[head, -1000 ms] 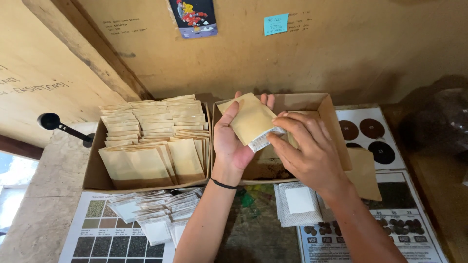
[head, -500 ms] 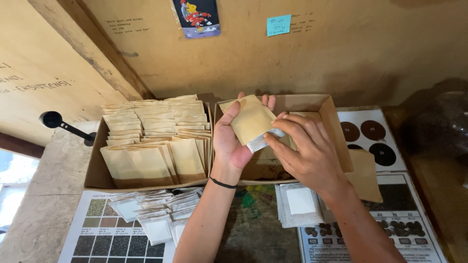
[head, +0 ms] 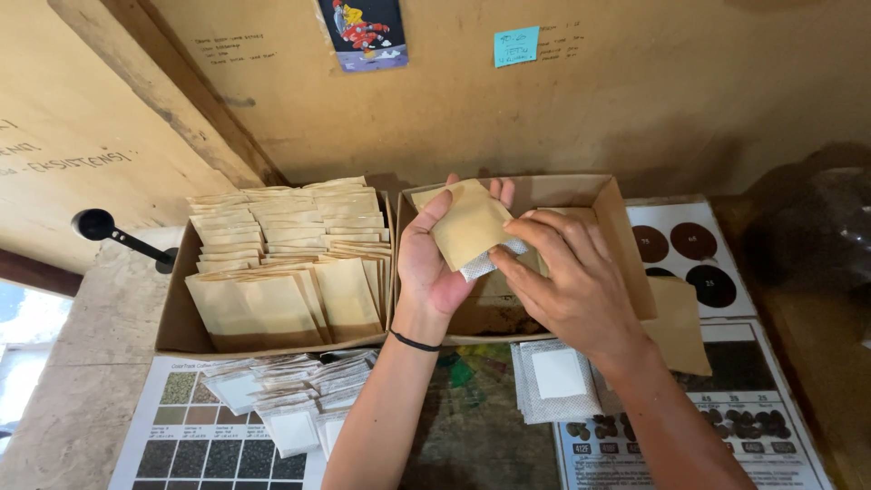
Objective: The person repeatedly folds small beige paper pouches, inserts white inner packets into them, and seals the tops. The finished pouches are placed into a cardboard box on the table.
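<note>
Left hand (head: 434,263): gripped flat tan paper envelope (head: 467,220), mouth near.
Right hand (head: 567,281): pinched white mesh sachet (head: 481,263); best slid straight.

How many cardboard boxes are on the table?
2. The left cardboard box is packed with brown paper envelopes. The right cardboard box sits beside it, behind the hands; its contents are mostly hidden.

Tan paper envelope (head: 467,224), white mesh sachet (head: 483,263), brown cardboard box (head: 626,236), black wristband (head: 415,342)
</note>
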